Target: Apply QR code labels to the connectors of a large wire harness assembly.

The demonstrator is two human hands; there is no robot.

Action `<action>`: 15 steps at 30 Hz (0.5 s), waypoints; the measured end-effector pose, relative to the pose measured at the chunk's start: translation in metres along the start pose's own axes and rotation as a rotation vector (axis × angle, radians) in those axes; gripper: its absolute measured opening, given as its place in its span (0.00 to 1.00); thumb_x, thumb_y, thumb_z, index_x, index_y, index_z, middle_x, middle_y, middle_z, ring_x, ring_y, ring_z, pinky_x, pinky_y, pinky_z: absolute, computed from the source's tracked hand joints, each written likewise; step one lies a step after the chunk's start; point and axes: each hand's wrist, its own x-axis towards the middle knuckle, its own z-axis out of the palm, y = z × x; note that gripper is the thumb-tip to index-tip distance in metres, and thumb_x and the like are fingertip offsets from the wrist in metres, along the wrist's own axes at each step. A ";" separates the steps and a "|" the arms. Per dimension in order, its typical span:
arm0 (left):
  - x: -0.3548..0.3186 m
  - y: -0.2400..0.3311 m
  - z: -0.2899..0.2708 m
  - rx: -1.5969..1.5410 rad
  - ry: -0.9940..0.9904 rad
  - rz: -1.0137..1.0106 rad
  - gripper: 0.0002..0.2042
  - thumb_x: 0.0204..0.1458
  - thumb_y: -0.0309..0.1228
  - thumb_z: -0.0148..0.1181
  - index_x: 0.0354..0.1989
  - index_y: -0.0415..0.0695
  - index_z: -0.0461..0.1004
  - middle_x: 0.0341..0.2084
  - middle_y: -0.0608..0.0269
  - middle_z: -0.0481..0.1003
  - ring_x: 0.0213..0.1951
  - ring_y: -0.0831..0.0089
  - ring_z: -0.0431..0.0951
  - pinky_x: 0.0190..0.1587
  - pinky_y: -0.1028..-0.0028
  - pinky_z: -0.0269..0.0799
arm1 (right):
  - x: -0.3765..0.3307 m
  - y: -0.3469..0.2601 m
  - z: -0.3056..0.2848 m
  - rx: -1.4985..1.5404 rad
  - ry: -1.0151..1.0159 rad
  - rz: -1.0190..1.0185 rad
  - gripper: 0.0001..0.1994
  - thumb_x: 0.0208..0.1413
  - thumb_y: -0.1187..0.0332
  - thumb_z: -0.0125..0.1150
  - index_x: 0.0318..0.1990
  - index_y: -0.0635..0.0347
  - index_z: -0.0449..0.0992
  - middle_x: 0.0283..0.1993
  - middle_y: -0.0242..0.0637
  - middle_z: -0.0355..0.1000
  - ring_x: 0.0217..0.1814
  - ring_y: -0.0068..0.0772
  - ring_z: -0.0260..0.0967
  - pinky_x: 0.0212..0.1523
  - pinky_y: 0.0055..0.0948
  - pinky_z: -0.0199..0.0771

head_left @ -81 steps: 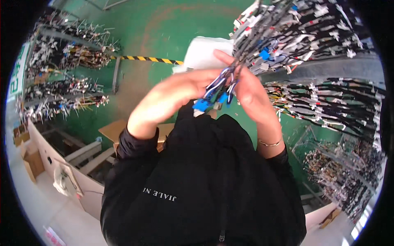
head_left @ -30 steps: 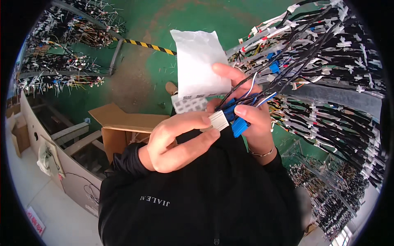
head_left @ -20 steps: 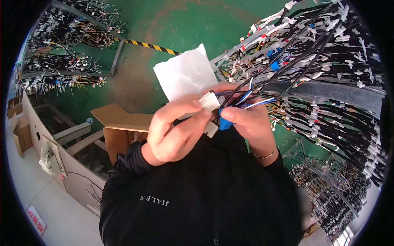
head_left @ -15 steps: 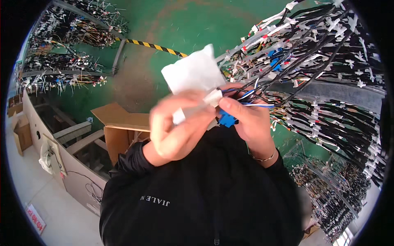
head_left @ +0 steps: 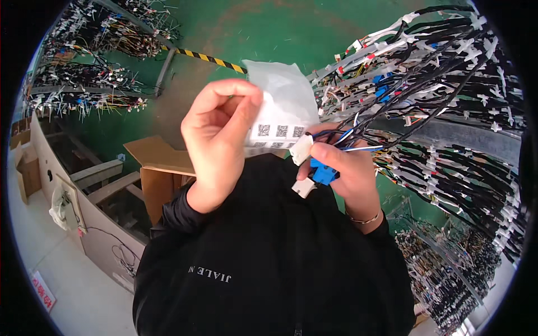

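My right hand (head_left: 350,171) is closed round the end of a wire harness (head_left: 358,131), its thumb pressing on a white connector (head_left: 301,149). A blue connector (head_left: 323,171) and a second white connector (head_left: 303,187) hang just below that thumb. Black, blue and white wires run from the grip toward the upper right. A white label sheet (head_left: 283,101) printed with square codes stands behind the connectors; its lower right part is hidden by the right hand. My left hand (head_left: 220,131) is closed in a pinch, thumb and forefinger meeting at the sheet's left edge.
Racks of hanging wire harnesses (head_left: 448,101) fill the right side, and more harnesses (head_left: 101,84) hang at the upper left. An open cardboard box (head_left: 162,162) stands by a curved panel (head_left: 95,224) at the left. Striped tape (head_left: 210,59) crosses the green floor.
My left hand has moved up and left, away from the white connector to the label sheet's edge. The sheet has shifted right, showing its printed codes; the right hand keeps its grip.
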 end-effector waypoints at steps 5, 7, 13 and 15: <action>-0.013 0.015 0.007 0.211 -0.134 -0.039 0.12 0.52 0.14 0.59 0.44 0.35 0.74 0.38 0.62 0.76 0.40 0.79 0.76 0.45 0.78 0.72 | 0.005 0.004 0.004 -0.075 0.198 -0.150 0.11 0.54 0.76 0.63 0.43 0.73 0.74 0.37 0.44 0.76 0.31 0.35 0.76 0.27 0.30 0.80; -0.012 0.015 0.007 0.296 -0.173 -0.022 0.10 0.50 0.13 0.60 0.41 0.35 0.76 0.37 0.62 0.76 0.39 0.79 0.76 0.42 0.79 0.73 | 0.004 0.002 0.001 -0.049 0.169 -0.166 0.11 0.55 0.76 0.61 0.44 0.73 0.73 0.37 0.44 0.75 0.35 0.35 0.76 0.28 0.30 0.80; -0.010 0.018 0.017 0.533 -0.160 0.101 0.08 0.48 0.14 0.62 0.37 0.36 0.79 0.36 0.60 0.78 0.33 0.78 0.77 0.37 0.80 0.74 | -0.002 0.002 -0.008 -0.007 0.033 -0.124 0.13 0.55 0.72 0.63 0.45 0.69 0.73 0.41 0.45 0.76 0.38 0.36 0.75 0.40 0.31 0.76; -0.008 0.019 0.017 0.693 -0.199 0.229 0.10 0.46 0.14 0.64 0.36 0.38 0.80 0.35 0.58 0.78 0.31 0.75 0.78 0.35 0.78 0.74 | -0.001 0.003 -0.006 -0.032 0.045 -0.150 0.13 0.55 0.72 0.63 0.46 0.69 0.73 0.42 0.44 0.76 0.41 0.35 0.74 0.43 0.31 0.75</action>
